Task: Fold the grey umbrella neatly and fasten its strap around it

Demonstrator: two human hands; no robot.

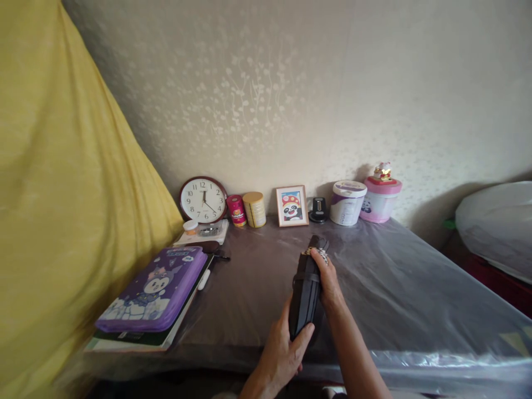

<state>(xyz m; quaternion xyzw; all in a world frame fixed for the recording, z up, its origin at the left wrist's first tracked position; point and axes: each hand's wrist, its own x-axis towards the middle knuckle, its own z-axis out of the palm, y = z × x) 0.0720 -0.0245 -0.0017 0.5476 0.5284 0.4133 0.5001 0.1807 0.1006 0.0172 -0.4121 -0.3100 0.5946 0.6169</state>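
A long black folded object [306,288] with a dark band around its middle is held in both hands above the front half of the table; its exact kind does not show. My left hand [286,349] grips the near, lower end, thumb on its right side. Farther up, my right hand [326,274] is closed round the upper part, with the thumb lying along the top. Under those right fingers a small light-and-dark patterned patch [310,251] shows. The object tilts away from me, its far end pointing toward the wall.
Plastic sheeting covers the table [394,293]. At left, a purple cartoon case [153,288] lies on books beside a yellow curtain [62,166]. Along the wall stand a clock [203,199], a pink can [236,210], a yellow can [254,209], a panda picture frame [292,206] and tubs [348,204].
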